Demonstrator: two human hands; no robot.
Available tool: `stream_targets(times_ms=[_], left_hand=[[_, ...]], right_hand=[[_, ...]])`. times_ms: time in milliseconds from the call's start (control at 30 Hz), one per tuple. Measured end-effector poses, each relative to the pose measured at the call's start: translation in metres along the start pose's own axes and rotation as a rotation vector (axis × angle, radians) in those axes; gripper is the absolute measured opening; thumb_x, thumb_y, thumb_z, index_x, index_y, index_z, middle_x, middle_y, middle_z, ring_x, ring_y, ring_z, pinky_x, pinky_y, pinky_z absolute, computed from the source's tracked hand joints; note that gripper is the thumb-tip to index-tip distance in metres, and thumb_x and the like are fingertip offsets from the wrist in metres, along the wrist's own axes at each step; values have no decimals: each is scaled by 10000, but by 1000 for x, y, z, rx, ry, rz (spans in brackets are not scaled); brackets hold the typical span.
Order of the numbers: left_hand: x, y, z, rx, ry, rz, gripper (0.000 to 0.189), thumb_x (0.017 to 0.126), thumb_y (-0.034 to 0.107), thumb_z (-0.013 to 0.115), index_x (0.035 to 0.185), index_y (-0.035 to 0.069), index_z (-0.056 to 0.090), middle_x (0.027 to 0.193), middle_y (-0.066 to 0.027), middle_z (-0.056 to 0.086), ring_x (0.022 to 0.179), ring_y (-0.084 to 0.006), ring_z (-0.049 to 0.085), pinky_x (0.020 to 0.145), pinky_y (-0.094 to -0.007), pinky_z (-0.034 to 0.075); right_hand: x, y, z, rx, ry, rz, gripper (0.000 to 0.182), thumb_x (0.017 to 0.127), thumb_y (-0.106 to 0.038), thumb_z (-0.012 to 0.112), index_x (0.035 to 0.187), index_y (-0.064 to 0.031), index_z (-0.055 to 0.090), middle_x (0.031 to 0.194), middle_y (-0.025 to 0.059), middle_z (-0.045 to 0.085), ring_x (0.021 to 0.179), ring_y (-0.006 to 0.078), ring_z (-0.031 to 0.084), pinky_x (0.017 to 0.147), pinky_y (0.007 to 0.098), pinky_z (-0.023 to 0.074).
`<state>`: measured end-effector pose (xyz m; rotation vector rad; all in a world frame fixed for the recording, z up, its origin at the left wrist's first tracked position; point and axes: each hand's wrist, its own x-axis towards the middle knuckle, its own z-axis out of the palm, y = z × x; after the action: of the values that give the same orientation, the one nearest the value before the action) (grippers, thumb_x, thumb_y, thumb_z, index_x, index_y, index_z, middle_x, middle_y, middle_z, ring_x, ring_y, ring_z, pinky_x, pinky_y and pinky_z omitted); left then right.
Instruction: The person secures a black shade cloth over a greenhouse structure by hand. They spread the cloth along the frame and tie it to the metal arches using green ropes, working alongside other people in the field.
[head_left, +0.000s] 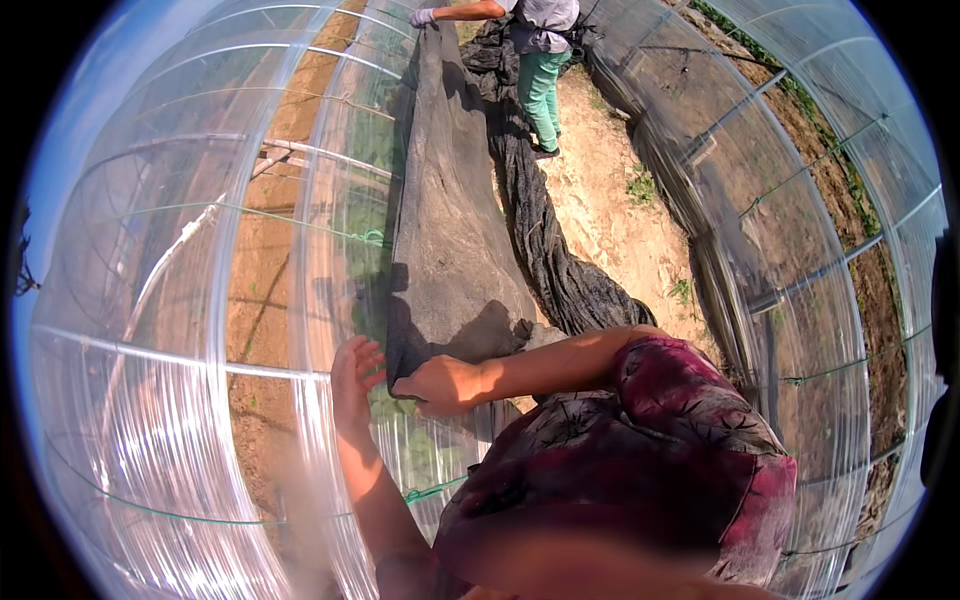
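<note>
A long dark mesh cloth (457, 240), likely shade netting, is spread lengthwise over clear plastic sheeting. My right hand (442, 384) grips the netting's near left corner, fingers closed on it. My left hand (358, 379) is raised just left of that corner, fingers apart, against the clear plastic film (315, 420), holding nothing. At the far end another person (544, 67) in green trousers stretches out a gloved hand (422, 17) to the netting's edge. Green leaves show blurred through the film beside the netting.
Bunched black netting (551, 247) runs along the ground right of the spread cloth. Sandy soil (600, 202) lies beyond it, with small weeds. Plastic-covered tunnels with metal hoops (277, 370) and green cords (292, 217) stand on both sides.
</note>
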<state>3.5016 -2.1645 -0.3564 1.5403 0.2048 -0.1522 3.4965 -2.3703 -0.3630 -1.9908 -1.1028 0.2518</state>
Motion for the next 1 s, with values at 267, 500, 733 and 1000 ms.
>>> stream_targets(times_ms=[267, 500, 733, 1000], left_hand=[[86, -37, 57, 1003, -93, -2, 596, 729, 207, 729, 1225, -19, 489, 1058, -168, 604, 944, -250, 600, 838, -332, 469], [89, -26, 50, 6, -26, -164, 298, 854, 58, 565, 1140, -26, 558, 1051, -131, 645, 948, -219, 633, 806, -317, 489], [57, 66, 37, -228, 326, -206, 434, 915, 217, 574, 1271, -8, 467, 1106, -175, 621, 998, -294, 624, 854, -410, 528], [39, 115, 118, -413, 119, -136, 470, 931, 373, 543, 1214, -3, 535, 1150, -147, 621, 1021, -292, 616, 897, -408, 493]], right_hand=[[-18, 15, -1, -69, 23, 66, 369, 761, -129, 568, 1127, -74, 565, 761, 184, 632, 723, 369, 633, 660, 481, 488], [-41, 34, -40, 100, 240, -142, 348, 814, -137, 588, 1155, -71, 582, 848, 129, 605, 763, 324, 621, 669, 407, 495], [-77, 158, -17, 886, 585, 680, 290, 945, -241, 559, 1137, -25, 580, 860, -20, 550, 740, 56, 508, 663, 216, 450], [2, 235, 72, 1947, 611, 1082, 348, 922, -248, 568, 1182, -17, 548, 1013, 88, 606, 896, 165, 572, 785, 306, 487]])
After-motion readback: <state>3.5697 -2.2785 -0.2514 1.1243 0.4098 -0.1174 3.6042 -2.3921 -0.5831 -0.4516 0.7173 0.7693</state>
